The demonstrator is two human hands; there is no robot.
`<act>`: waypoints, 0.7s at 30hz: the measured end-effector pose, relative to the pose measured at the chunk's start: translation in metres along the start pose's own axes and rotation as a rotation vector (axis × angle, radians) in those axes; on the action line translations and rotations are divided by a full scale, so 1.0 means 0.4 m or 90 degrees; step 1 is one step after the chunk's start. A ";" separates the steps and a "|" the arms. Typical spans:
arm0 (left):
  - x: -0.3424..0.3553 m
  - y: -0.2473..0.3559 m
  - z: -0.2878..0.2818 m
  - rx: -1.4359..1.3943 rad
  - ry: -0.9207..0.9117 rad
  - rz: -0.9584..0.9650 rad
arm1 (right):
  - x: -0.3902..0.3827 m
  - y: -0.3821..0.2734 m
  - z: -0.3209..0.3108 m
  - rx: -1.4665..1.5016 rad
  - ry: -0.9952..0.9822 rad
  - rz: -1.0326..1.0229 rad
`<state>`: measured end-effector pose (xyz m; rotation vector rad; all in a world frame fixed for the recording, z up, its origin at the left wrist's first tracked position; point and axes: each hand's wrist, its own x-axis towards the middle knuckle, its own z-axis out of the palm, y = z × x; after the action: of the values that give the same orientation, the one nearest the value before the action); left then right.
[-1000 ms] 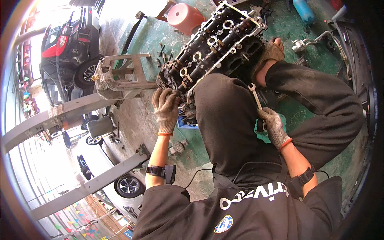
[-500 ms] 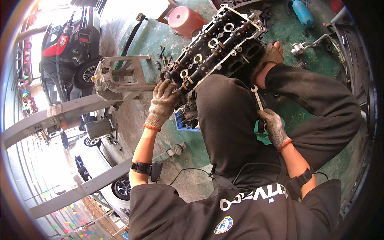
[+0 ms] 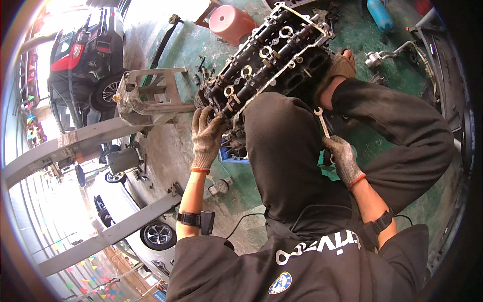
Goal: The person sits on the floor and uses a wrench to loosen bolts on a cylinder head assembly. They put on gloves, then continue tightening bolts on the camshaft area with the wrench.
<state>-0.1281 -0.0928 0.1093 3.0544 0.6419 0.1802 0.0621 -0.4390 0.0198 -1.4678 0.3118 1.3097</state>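
Note:
An engine cylinder head (image 3: 261, 65) with its camshafts exposed lies slantwise in front of me, its near end beside my left knee. At that near left end, around the chain (image 3: 204, 95), my left hand (image 3: 207, 136) in a dirty knit glove reaches up with its fingers apart. The fingertips appear to touch the metal, and no held thing shows in them. Beside my right thigh, my gloved right hand (image 3: 343, 157) is closed round a wrench (image 3: 322, 122). Its open jaw points up, away from me, and the lower part of the shaft is hidden by the glove.
Left of the engine stands a grey metal bracket frame (image 3: 151, 95) above a long grey beam (image 3: 65, 143). A blue crate (image 3: 234, 160) shows below the engine. Farther off are a pink stool (image 3: 231, 25), a blue bottle (image 3: 380, 16) and a bent metal pipe (image 3: 387, 58).
My left hand has shifted slightly, with its forearm swung right and more upright, and its fingers now point up along the chain end. The right hand and wrench stay nearly in place.

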 end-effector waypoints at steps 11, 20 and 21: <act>0.019 -0.021 0.005 0.019 0.019 0.013 | 0.004 0.003 0.002 0.022 -0.020 -0.003; 0.019 -0.039 -0.004 -0.041 -0.010 0.037 | 0.002 0.000 -0.003 0.026 -0.029 0.010; 0.022 -0.044 -0.001 -0.030 -0.017 0.043 | 0.002 0.000 -0.004 0.015 -0.035 0.004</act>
<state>-0.1272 -0.0733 0.1101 3.0301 0.5253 0.1526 0.0633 -0.4398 0.0188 -1.4102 0.2955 1.3448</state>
